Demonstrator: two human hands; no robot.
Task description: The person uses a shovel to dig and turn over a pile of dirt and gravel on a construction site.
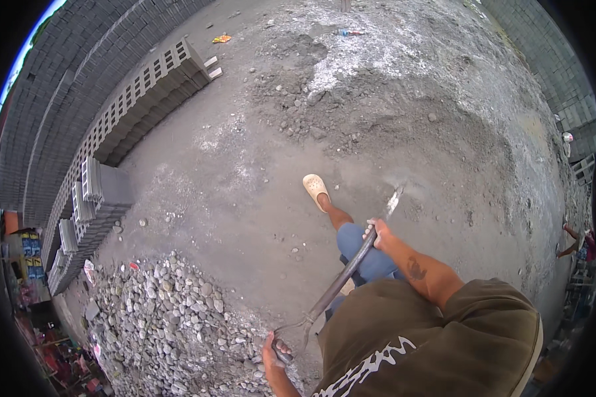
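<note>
A long-handled shovel [343, 282] slants across the person's front, its grip end low and left, its blade end reaching up and right, over the grey, dusty ground [245, 212]. The left hand [271, 352] has its fingers curled round the forked grip, near the edge of a heap of pale stones [169, 314]. The right hand [379, 235] is closed about the shaft farther along, toward the blade, just above a bent knee in blue trousers [374, 260]. The narrow metal end is pale and worn-looking — whether it touches the ground is hard to tell. A cream clog [314, 188] is planted left of the blade. Beyond lies loose, lumpy soil [371, 126], with a whitish powdery patch [391, 56] farther out. Hollow grey blocks [146, 83] stand in rows at the left, and a yellow-orange wrapper [222, 39] lies past their far end.
</note>
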